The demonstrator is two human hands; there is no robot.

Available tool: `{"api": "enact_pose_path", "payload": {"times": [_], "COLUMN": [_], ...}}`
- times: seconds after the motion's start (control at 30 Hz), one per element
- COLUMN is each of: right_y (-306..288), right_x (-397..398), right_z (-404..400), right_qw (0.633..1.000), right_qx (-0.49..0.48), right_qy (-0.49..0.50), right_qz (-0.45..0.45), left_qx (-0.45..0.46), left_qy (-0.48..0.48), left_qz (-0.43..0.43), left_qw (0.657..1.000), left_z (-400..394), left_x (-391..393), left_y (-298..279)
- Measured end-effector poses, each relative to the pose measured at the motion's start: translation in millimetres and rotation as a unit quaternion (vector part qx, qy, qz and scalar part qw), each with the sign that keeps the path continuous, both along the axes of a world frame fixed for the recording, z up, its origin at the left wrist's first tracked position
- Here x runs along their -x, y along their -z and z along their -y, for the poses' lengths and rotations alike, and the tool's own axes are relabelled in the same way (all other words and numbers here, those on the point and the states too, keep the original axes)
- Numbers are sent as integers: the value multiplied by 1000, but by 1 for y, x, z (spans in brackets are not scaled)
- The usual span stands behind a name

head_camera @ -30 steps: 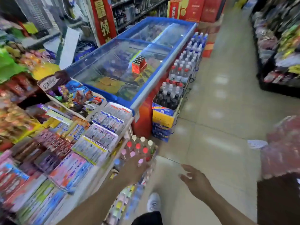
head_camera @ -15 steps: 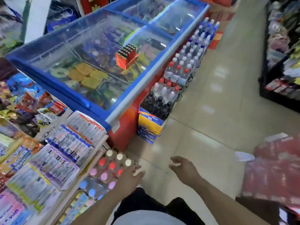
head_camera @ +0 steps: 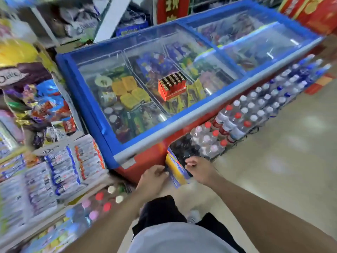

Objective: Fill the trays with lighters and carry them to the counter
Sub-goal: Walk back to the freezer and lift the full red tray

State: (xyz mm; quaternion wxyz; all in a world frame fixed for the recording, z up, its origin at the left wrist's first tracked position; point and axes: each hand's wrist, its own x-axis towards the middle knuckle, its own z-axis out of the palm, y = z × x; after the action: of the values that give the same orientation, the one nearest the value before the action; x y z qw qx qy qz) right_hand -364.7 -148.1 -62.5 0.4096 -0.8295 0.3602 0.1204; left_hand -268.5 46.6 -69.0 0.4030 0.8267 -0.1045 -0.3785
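A red tray of lighters (head_camera: pixel 172 84) with dark tops packed in rows stands on the glass lid of a blue chest freezer (head_camera: pixel 182 121). My left hand (head_camera: pixel 153 178) and my right hand (head_camera: pixel 198 168) reach forward side by side below the freezer's near corner, well short of the tray. Both have loosely curled fingers and hold nothing. No other tray is in view.
Packs of bottled water and drinks (head_camera: pixel 255 106) stand on the floor along the freezer's right side, on a yellow and blue carton (head_camera: pixel 175 167). A snack rack (head_camera: pixel 54 170) crowds the left. The tiled aisle (head_camera: pixel 282 161) runs on the right.
I have stepped closer to the freezer and the view has swung left. Both hands have moved forward and nearer each other. The tray of lighters has not moved.
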Motion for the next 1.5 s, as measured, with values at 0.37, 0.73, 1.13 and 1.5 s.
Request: {"api": "enact_pose_path", "payload": {"times": [0.37,0.73,1.13,1.5], "right_y": [-24,-18,-16,-11], "right_x": [-136,-266,-309,-272], "right_z": [120,189,203,178], "right_qw": [992,996,999,993], "right_qx": [65,-5,25,-90], "right_qy": [-111,89,23,47], "right_qz": [10,4,21,57], "left_qx": [5,16,-43,-31], "left_qy": [-113,-58,8,-9], "left_qz": [38,79,148,165], "left_qw": [993,995,988,986], "left_z": [116,196,231,191], "left_x": [-122,-251,-270,-249], "left_y": [-11,-6,12,2]}}
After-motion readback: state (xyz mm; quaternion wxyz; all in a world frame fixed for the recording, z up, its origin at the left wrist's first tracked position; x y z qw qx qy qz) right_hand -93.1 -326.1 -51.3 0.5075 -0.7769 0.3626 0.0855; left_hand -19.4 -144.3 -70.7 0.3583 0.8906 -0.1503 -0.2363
